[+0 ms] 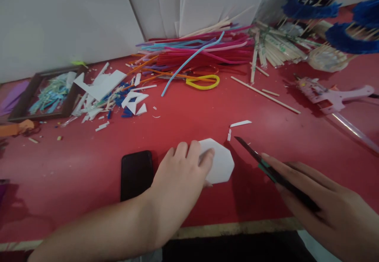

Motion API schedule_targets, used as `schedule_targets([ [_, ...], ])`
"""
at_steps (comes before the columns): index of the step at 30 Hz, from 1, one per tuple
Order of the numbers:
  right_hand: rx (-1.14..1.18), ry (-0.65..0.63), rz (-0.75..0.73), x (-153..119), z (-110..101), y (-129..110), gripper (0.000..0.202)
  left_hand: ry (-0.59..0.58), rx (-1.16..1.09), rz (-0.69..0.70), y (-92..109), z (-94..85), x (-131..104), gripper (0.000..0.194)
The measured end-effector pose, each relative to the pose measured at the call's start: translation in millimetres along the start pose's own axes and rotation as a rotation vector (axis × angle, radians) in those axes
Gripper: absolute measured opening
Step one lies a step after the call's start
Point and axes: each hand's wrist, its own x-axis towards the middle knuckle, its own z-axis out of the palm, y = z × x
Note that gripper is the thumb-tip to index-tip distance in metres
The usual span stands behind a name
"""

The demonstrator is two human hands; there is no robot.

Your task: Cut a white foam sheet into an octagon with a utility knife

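Observation:
A white many-sided piece of foam board (pixel 220 162) is gripped by my left hand (pixel 185 167), thumb on top and fingers curled at its left edge. My right hand (pixel 316 198) holds a black and green utility knife (pixel 274 173). The knife's dark blade points up and left, apart from the white piece. Just beyond the blade tip lie a thin white offcut (pixel 241 123) and smaller white scraps (pixel 229 134). A black phone (pixel 136 175) lies flat on the red table (pixel 189 115), left of my left hand.
Yellow-handled scissors (pixel 204 82) lie before a heap of coloured pipe cleaners (pixel 204 52). White scraps (pixel 106 85) and a brown frame (pixel 44 114) are at the left. Wrapped chopsticks (pixel 275 48), a pink glue gun (pixel 340 96) and blue fringed pieces (pixel 349 38) occupy the right.

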Motion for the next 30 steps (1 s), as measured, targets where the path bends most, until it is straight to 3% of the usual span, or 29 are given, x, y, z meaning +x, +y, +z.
schedule_targets([
  [4, 0.007, -0.026, -0.022, 4.3, 0.7, -5.6, 0.052, -0.01, 0.059, -0.013, 3.3, -2.5, -0.7, 0.064],
  [10, 0.044, -0.071, -0.027, 16.0, 6.0, -10.1, 0.043, 0.277, -0.003, 0.063, 5.5, 8.5, 5.7, 0.07],
  [16, 0.008, -0.091, 0.008, 19.4, 10.4, -1.5, 0.047, 0.194, -0.065, 0.208, 0.0, 19.2, 10.6, 0.035],
  [23, -0.121, -0.024, -0.022, 25.1, -0.7, 3.9, 0.039, 0.277, -0.043, 0.303, -0.4, 15.4, 1.2, 0.03],
  [30, 0.069, -0.116, -0.086, 30.0, 8.1, -13.8, 0.045, 0.428, 0.136, 0.274, 2.2, 20.2, 5.8, 0.036],
])
